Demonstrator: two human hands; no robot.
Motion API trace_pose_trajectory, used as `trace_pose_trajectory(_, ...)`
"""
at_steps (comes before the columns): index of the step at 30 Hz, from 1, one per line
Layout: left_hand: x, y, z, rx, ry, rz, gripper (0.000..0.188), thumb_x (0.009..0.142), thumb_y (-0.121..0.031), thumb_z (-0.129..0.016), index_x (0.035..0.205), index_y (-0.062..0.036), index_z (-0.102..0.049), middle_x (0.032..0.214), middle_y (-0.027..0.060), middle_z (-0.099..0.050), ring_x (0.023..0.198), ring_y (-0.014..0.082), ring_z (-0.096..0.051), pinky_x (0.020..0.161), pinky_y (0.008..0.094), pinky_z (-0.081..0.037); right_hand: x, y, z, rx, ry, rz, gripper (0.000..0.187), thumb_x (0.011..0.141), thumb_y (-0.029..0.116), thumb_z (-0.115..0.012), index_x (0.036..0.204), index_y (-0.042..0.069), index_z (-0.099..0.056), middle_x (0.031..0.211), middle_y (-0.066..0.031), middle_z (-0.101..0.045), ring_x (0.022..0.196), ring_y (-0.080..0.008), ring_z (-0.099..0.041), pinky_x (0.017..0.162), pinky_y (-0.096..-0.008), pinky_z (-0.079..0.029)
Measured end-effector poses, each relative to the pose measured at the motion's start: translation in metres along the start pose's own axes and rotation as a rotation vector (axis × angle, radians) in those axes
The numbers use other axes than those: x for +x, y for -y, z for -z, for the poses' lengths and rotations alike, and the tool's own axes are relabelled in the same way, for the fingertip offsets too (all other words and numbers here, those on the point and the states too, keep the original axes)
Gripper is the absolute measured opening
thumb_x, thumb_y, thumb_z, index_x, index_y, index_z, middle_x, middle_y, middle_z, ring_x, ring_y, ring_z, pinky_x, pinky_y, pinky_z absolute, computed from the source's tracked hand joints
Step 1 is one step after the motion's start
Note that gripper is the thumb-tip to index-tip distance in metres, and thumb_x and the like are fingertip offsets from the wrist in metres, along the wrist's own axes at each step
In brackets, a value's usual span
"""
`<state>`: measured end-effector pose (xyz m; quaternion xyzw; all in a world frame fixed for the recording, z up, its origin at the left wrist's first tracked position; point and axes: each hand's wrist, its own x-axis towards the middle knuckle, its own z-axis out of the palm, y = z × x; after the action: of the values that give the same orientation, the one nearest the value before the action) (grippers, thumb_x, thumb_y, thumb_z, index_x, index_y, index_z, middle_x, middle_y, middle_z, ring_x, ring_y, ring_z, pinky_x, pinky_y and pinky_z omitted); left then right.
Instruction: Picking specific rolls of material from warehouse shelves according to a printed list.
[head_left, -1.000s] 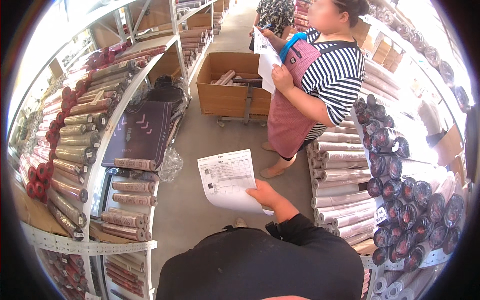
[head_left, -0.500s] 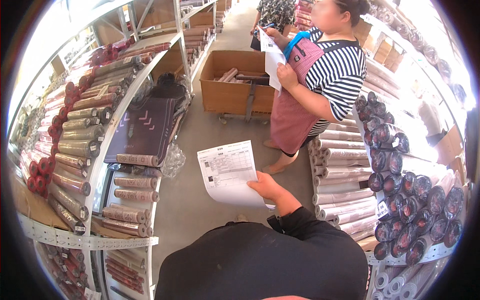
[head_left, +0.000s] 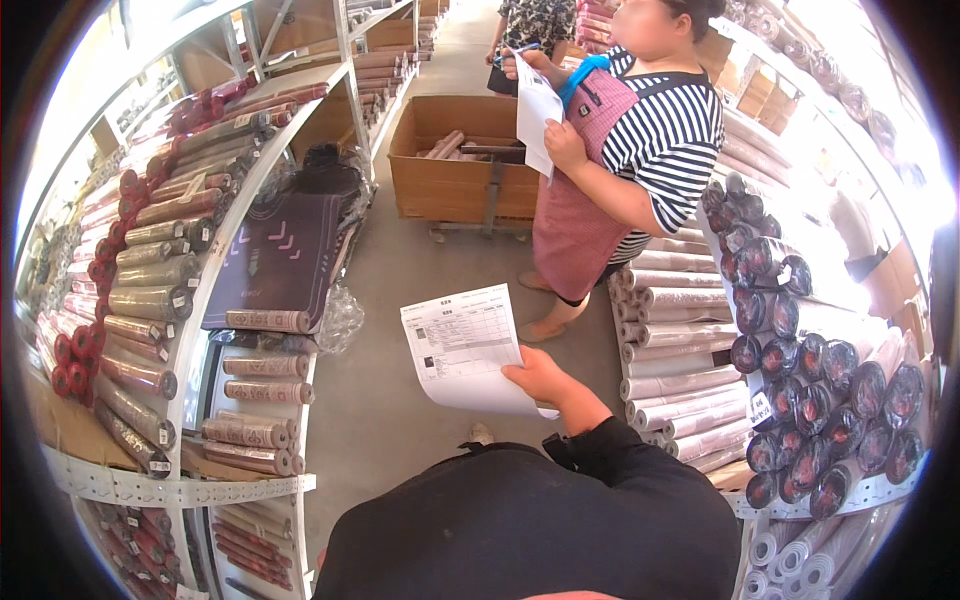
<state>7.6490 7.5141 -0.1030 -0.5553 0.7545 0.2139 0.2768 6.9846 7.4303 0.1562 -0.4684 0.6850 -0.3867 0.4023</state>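
Observation:
My right hand (head_left: 540, 377) is closed on the right edge of a printed sheet of paper (head_left: 465, 345), thumb on top. The sheet carries a table with small dark pictures, and its lower part curls. It hangs over the aisle floor in front of my black-clothed body. My left hand is out of view. Beyond the sheet, a person in a striped shirt and pink checked apron (head_left: 578, 215) holds their own white papers (head_left: 537, 115) and a blue pen (head_left: 524, 48).
A large cardboard box (head_left: 440, 190) of rolls stands on a low cart ahead. Wrapped rolls fill the left shelf (head_left: 150, 300) and the right stacks (head_left: 690, 385). A dark printed mat (head_left: 270, 260) leans at the left beside clear plastic (head_left: 343, 318). Another person (head_left: 535, 30) stands farther back.
The view has shifted slightly, and my right hand with the sheet sits a little farther right. The person in the apron has raised their papers and pen slightly.

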Motion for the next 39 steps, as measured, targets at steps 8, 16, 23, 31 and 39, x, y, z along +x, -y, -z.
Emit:
trace_pose_trajectory(8,0.029,-0.025,0.021,0.042,0.017,0.001,0.023,0.076,-0.027,-0.057,0.086,-0.0091,-0.067,0.083,0.0200,-0.064,0.083,0.0426,-0.059,0.079,0.0475,-0.047,0.008,-0.031,0.053,0.074,0.017,-0.029,0.034,0.083,0.012,-0.054,0.114,-0.001,-0.057,0.108,-0.0188,-0.064,0.101,-0.0273,-0.061,0.087,-0.0352,-0.046)
trace_pose_trajectory(16,0.100,-0.141,0.092,0.043,-0.033,0.077,0.022,0.076,-0.027,-0.057,0.086,-0.0092,-0.066,0.082,0.0201,-0.064,0.081,0.0429,-0.059,0.077,0.0476,-0.048,0.084,-0.106,0.132,0.087,0.125,0.034,0.036,0.086,0.009,-0.052,0.120,0.000,-0.054,0.113,-0.0126,-0.062,0.105,-0.0203,-0.057,0.092,-0.0332,-0.043)
trace_pose_trajectory(23,0.063,-0.204,0.150,0.077,-0.179,-0.093,0.020,0.077,-0.022,-0.056,0.091,-0.0102,-0.064,0.076,0.0153,-0.063,0.064,0.0342,-0.061,0.055,0.0435,-0.048,0.144,-0.141,0.180,0.096,0.188,0.067,0.036,0.084,0.018,-0.054,0.117,0.002,-0.056,0.113,-0.0200,-0.062,0.107,-0.0321,-0.058,0.091,-0.0365,-0.044)
trace_pose_trajectory(31,0.085,-0.308,0.281,-1.318,-0.197,0.675,0.073,0.083,-0.013,-0.058,0.145,-0.0087,-0.019,0.085,0.0101,-0.063,0.067,0.0200,-0.061,0.051,0.0321,-0.043,0.178,-0.137,0.206,0.156,0.422,0.068,0.038,0.088,0.008,-0.050,0.125,-0.003,-0.049,0.122,-0.0136,-0.056,0.113,-0.0197,-0.051,0.097,-0.0325,-0.039)
trace_pose_trajectory(39,0.068,-0.342,0.253,-1.358,-0.104,0.803,0.046,0.086,-0.015,-0.056,0.125,-0.0069,-0.035,0.086,0.0106,-0.061,0.071,0.0223,-0.061,0.054,0.0348,-0.044,0.196,-0.129,0.213,0.104,0.470,0.058,0.038,0.088,0.010,-0.052,0.124,-0.002,-0.050,0.118,-0.0137,-0.059,0.109,-0.0201,-0.054,0.094,-0.0330,-0.041)
